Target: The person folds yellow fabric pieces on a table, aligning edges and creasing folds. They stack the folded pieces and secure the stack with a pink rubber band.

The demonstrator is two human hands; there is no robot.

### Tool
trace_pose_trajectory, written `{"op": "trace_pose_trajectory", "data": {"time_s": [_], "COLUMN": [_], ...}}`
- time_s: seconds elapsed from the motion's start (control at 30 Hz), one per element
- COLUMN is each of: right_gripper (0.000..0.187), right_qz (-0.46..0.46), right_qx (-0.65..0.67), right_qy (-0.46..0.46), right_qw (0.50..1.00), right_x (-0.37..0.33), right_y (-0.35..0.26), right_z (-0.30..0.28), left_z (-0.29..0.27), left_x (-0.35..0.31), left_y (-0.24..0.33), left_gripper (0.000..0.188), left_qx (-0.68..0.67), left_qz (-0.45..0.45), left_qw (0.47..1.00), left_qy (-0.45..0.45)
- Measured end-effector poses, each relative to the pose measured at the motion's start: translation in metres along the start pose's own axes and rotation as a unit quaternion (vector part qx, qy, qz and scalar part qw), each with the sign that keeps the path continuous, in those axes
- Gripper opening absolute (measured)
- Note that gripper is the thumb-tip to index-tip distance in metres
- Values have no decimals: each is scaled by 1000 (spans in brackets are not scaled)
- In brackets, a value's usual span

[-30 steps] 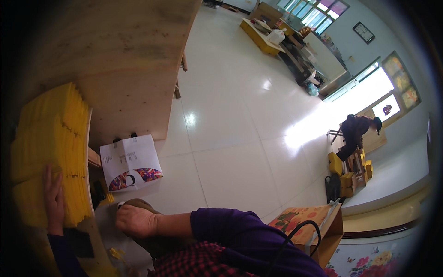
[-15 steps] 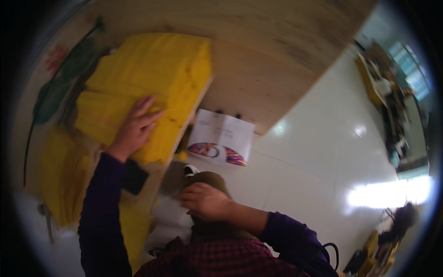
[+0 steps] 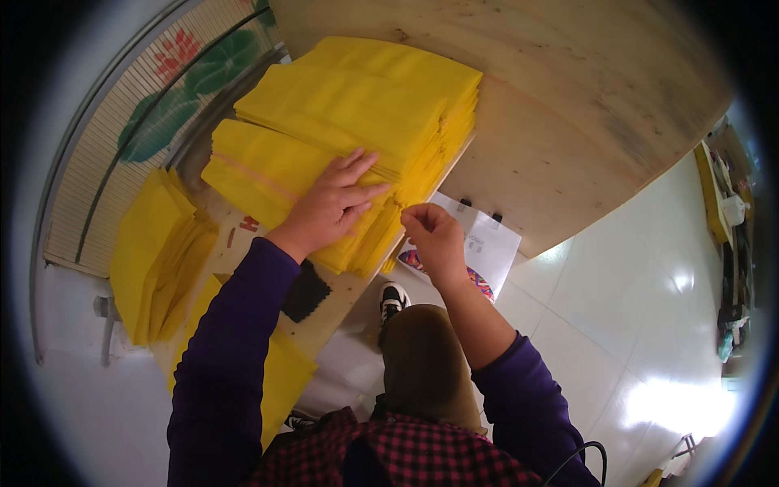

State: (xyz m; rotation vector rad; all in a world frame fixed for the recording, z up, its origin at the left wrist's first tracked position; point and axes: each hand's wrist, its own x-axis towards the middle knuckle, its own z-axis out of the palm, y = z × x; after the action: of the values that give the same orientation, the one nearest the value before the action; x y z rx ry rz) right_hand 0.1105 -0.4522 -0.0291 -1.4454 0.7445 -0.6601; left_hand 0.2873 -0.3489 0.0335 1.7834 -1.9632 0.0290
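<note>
Large stacks of folded yellow fabric-like sheets [image 3: 365,93] lie on a wooden table [image 3: 341,312]. My left hand [image 3: 333,203] rests on the nearer yellow stack [image 3: 256,158] with its fingers spread. Just off that stack's right edge, my right hand [image 3: 436,235] has thumb and fingers pinched together. Whatever sits between those fingertips, if anything, is hidden. Below my left wrist a small black pad with jagged edges [image 3: 307,292] lies on the table, and small red pieces [image 3: 248,223] lie to its upper left.
Another yellow pile [image 3: 150,252] stands at the left, and a yellow sheet [image 3: 284,381] hangs at the near edge. A white sheet with black clips [image 3: 495,243] is beside the table. A wooden panel [image 3: 568,105] rises behind. Cluttered shelves [image 3: 722,219] stand far right.
My right hand has risen from over my leg to the stack's edge. My left hand stays on the yellow stack. The view has shifted, moving the stacks rightward in the picture.
</note>
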Motion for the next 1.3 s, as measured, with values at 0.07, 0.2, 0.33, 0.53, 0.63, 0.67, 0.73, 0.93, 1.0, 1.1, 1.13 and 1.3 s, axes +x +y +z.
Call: {"op": "trace_pose_trajectory", "data": {"time_s": [0.07,0.2,0.33,0.53,0.63,0.67,0.73,0.93,1.0,1.1,1.13,1.3], "right_gripper": [15,16,16,14,14,14,14,15,17,17,17,13], "right_qz": [13,9,8,6,7,4,-2,6,24,14,-8,-150], "right_qx": [33,61,59,43,42,39,29,48,71,54,18,-145], "right_qy": [15,6,-4,-2,-7,-8,-5,5,3,-5,-46,-193], "right_qw": [999,998,998,999,999,999,1000,999,997,998,999,959], "right_x": [11,20,23,24,25,25,27,31,29,10,-2,-73], "right_y": [-1,-2,-4,-7,-7,-7,-7,-9,-9,-5,-4,1], "right_z": [10,18,20,20,21,21,20,14,12,11,10,0], "left_z": [0,0,0,2,2,2,2,2,2,0,-1,-6], "left_x": [0,0,0,1,1,1,0,1,1,0,0,0], "left_y": [0,2,2,0,0,0,1,1,1,1,0,0], "left_gripper": [37,36,36,36,35,35,36,36,36,36,37,36], "left_qx": [5,-5,-4,10,14,14,12,9,12,20,23,21], "left_qz": [1,-5,-6,4,5,4,1,1,4,6,8,23], "left_qw": [1000,1000,1000,1000,1000,1000,1000,1000,1000,1000,1000,999], "left_qy": [2,6,5,15,18,18,18,19,17,11,9,38]}}
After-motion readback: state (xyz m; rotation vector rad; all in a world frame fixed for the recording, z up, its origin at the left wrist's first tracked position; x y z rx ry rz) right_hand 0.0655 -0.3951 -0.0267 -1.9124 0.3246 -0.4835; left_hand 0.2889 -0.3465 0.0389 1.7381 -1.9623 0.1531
